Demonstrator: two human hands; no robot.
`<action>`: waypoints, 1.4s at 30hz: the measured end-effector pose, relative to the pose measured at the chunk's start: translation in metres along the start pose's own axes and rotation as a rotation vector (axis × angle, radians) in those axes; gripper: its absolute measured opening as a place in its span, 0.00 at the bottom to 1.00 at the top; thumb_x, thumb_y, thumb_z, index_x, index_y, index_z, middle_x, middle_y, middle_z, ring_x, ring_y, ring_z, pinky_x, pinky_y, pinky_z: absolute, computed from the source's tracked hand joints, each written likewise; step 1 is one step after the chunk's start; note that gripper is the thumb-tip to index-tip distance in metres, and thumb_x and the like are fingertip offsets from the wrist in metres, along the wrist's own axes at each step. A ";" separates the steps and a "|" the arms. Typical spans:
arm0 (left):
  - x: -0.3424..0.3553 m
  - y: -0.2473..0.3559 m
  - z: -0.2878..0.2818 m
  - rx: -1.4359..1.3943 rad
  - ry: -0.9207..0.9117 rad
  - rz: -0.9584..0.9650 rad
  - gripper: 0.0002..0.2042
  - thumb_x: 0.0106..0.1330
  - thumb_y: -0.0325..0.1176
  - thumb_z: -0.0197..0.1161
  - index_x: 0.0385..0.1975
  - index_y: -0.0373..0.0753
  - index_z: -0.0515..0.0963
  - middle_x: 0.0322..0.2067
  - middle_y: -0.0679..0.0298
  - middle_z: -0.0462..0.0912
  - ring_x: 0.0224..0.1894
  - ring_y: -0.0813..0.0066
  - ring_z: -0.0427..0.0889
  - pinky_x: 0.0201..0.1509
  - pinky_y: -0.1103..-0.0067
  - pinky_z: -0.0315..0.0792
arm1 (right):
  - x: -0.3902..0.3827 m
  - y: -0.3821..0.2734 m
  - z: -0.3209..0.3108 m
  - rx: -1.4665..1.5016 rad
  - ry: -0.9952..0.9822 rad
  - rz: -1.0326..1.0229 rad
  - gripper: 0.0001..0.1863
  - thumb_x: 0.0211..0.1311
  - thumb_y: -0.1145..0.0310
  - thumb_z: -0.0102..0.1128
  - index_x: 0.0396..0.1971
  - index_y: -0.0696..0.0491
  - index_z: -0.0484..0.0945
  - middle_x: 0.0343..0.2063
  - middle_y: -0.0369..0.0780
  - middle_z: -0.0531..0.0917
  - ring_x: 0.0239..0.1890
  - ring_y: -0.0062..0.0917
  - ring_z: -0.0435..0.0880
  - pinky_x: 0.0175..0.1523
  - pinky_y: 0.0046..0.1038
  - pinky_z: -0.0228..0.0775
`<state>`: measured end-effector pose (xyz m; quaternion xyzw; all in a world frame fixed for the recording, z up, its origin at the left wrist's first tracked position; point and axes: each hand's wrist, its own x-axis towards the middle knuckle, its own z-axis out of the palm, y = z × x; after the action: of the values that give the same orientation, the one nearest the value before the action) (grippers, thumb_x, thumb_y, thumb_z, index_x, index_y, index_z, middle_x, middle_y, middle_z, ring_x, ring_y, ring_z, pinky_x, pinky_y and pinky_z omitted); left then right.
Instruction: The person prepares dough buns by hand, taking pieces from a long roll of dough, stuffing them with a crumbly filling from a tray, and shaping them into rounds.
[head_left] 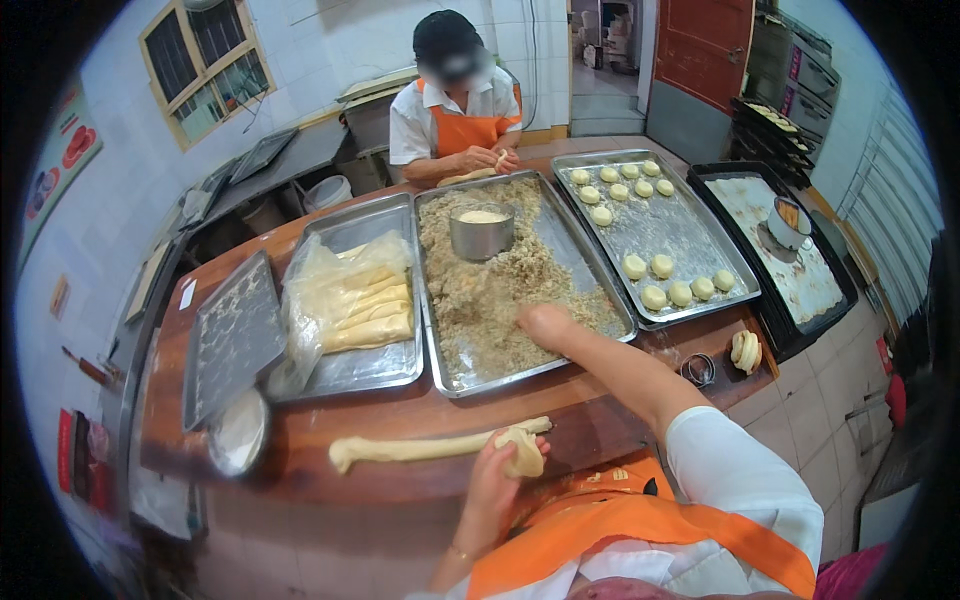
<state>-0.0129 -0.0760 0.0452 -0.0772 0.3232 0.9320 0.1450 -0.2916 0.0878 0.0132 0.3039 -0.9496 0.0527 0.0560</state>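
Observation:
My left hand [490, 478], near the front edge of the table, is closed on a flattened piece of dough [525, 455]. Behind it, a long pale dough rope [395, 450] lies across the wooden table. My right hand [543, 326] reaches into the crumbly beige filling [470, 325], spread over a metal tray [585, 262]. Blur and the crumbs hide its fingertips, so its grip cannot be made out. A round metal bowl [482, 238] of pale crumbs stands in the filling.
On the left tray, dough strips [375, 310] lie partly under plastic sheeting [310, 285]. Round dough pieces [680, 293] sit on the right tray. A co-worker [465, 120] in an orange apron handles dough across the table. A flour bowl [238, 432] is at the left edge; metal rings [697, 370] lie right.

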 end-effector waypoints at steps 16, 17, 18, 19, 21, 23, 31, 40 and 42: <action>-0.008 -0.004 -0.006 -0.102 0.011 -0.006 0.18 0.70 0.33 0.54 0.57 0.33 0.68 0.48 0.47 0.79 0.51 0.50 0.80 0.56 0.60 0.77 | 0.000 0.040 -0.015 1.246 0.539 0.306 0.21 0.73 0.50 0.48 0.30 0.52 0.79 0.26 0.33 0.80 0.21 0.20 0.71 0.27 0.28 0.62; -0.009 -0.003 -0.005 -0.100 0.031 -0.001 0.18 0.70 0.33 0.54 0.57 0.33 0.68 0.48 0.47 0.79 0.51 0.50 0.80 0.56 0.60 0.76 | 0.001 0.039 -0.017 1.158 0.474 0.364 0.22 0.73 0.49 0.48 0.29 0.52 0.79 0.26 0.32 0.80 0.21 0.21 0.71 0.28 0.28 0.63; -0.010 -0.006 -0.007 -0.132 0.035 -0.007 0.18 0.70 0.33 0.54 0.57 0.33 0.68 0.48 0.47 0.79 0.51 0.51 0.80 0.56 0.60 0.76 | 0.001 0.040 -0.020 1.066 0.411 0.421 0.22 0.72 0.49 0.49 0.28 0.51 0.78 0.26 0.32 0.79 0.21 0.21 0.71 0.29 0.29 0.64; -0.010 -0.011 -0.011 -0.164 0.037 -0.015 0.18 0.69 0.33 0.55 0.57 0.33 0.68 0.48 0.48 0.79 0.51 0.51 0.80 0.56 0.61 0.76 | 0.000 0.042 -0.022 0.971 0.351 0.478 0.23 0.72 0.48 0.49 0.26 0.51 0.77 0.26 0.32 0.78 0.21 0.22 0.71 0.30 0.29 0.65; -0.009 -0.010 -0.014 -0.172 0.035 -0.035 0.18 0.69 0.32 0.56 0.57 0.33 0.69 0.49 0.49 0.79 0.51 0.52 0.80 0.57 0.61 0.76 | -0.001 0.049 -0.019 1.071 0.415 0.485 0.25 0.71 0.46 0.49 0.24 0.52 0.77 0.24 0.32 0.78 0.22 0.22 0.72 0.31 0.30 0.65; -0.008 -0.009 -0.017 -0.170 0.054 -0.038 0.19 0.68 0.31 0.57 0.56 0.32 0.69 0.49 0.50 0.79 0.52 0.53 0.79 0.57 0.62 0.76 | 0.000 0.050 -0.018 1.354 0.397 0.519 0.26 0.71 0.46 0.50 0.22 0.52 0.76 0.22 0.32 0.78 0.23 0.21 0.73 0.31 0.29 0.65; 0.000 -0.011 -0.021 -0.075 0.153 -0.012 0.16 0.72 0.31 0.56 0.55 0.29 0.69 0.50 0.50 0.78 0.53 0.55 0.79 0.58 0.63 0.76 | -0.013 0.040 -0.042 1.141 0.611 0.408 0.25 0.69 0.50 0.54 0.21 0.56 0.78 0.18 0.36 0.79 0.22 0.20 0.75 0.29 0.30 0.67; 0.002 -0.015 -0.006 -0.082 0.173 -0.056 0.17 0.73 0.31 0.54 0.57 0.29 0.68 0.53 0.48 0.77 0.56 0.53 0.78 0.61 0.62 0.74 | -0.010 0.051 -0.038 1.389 0.402 0.503 0.25 0.72 0.45 0.47 0.39 0.53 0.81 0.27 0.36 0.83 0.25 0.29 0.79 0.32 0.29 0.72; 0.003 -0.015 -0.009 -0.099 0.192 -0.060 0.17 0.72 0.30 0.54 0.57 0.29 0.68 0.53 0.48 0.77 0.56 0.53 0.78 0.61 0.62 0.73 | -0.010 0.052 -0.032 1.843 0.357 0.490 0.24 0.73 0.45 0.46 0.45 0.49 0.79 0.31 0.35 0.83 0.25 0.26 0.79 0.30 0.26 0.72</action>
<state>-0.0108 -0.0694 0.0283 -0.1827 0.2868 0.9303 0.1374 -0.3114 0.1397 0.0403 0.0099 -0.5502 0.8318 -0.0731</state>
